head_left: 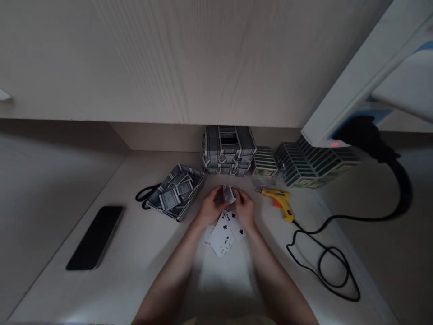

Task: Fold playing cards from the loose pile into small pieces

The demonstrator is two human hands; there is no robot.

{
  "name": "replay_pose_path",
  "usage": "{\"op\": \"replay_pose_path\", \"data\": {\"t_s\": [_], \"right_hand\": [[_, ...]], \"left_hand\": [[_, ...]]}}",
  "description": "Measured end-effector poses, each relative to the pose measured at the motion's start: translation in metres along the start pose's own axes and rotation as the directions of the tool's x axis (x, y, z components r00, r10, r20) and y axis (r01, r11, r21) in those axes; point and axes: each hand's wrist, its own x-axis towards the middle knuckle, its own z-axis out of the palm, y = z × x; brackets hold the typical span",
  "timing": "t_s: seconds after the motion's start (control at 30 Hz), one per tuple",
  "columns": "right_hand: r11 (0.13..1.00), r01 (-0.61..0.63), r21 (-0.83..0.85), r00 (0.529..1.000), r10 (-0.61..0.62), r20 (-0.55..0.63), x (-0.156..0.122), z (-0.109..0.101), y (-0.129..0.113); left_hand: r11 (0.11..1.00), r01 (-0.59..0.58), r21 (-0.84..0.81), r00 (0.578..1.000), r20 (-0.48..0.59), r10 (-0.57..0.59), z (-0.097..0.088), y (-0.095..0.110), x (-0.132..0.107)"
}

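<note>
Both hands meet at the middle of the tabletop. My left hand (210,208) and my right hand (245,208) are closed on the two sides of a playing card (231,194), which looks bent or folded, with some patterned back showing. Some of the fingers are hidden behind it. Just below the hands lie several loose playing cards (222,234), face up and overlapping, among them clubs. To the left of my left hand is a tray built from playing cards (180,218), with more cards lying in it, patterned backs up.
Behind the hands stands a box-like stack made of cards (230,155). Card packs (294,164) line the back right. A yellow glue gun (279,201) lies right, its black cord (318,271) looping. Left are scissors (146,196) and a black phone (94,238). A shelf panel (189,63) overhangs.
</note>
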Motion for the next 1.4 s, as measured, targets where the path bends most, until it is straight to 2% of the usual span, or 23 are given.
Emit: {"op": "replay_pose_path", "data": {"t_s": [0.17, 0.37, 0.57, 0.97, 1.27, 1.4], "right_hand": [[0.998, -0.057, -0.041, 0.996, 0.060, 0.065, -0.003, 0.001, -0.009], [0.998, -0.044, 0.032, 0.987, 0.039, 0.158, -0.006, 0.004, -0.013], [0.985, -0.087, 0.148, 0.987, 0.065, 0.148, -0.004, 0.006, -0.008], [0.986, -0.090, 0.141, 0.978, 0.061, 0.198, -0.006, 0.006, -0.014], [0.991, -0.102, 0.087, 0.979, 0.085, 0.187, -0.002, 0.005, -0.008], [0.997, -0.058, 0.051, 0.987, 0.049, 0.154, -0.003, 0.005, -0.006]], "left_hand": [[0.973, -0.131, 0.190, 0.989, -0.040, 0.141, 0.001, -0.004, -0.003], [0.873, -0.169, 0.458, 0.966, -0.100, 0.239, 0.001, 0.005, -0.006], [0.750, -0.241, 0.616, 0.936, -0.058, 0.348, -0.001, 0.010, -0.009], [0.727, -0.225, 0.649, 0.935, -0.065, 0.348, -0.004, 0.010, -0.008], [0.681, -0.268, 0.681, 0.927, -0.010, 0.374, -0.007, 0.010, -0.009], [0.674, -0.284, 0.682, 0.932, 0.032, 0.360, -0.006, 0.009, -0.010]]}}
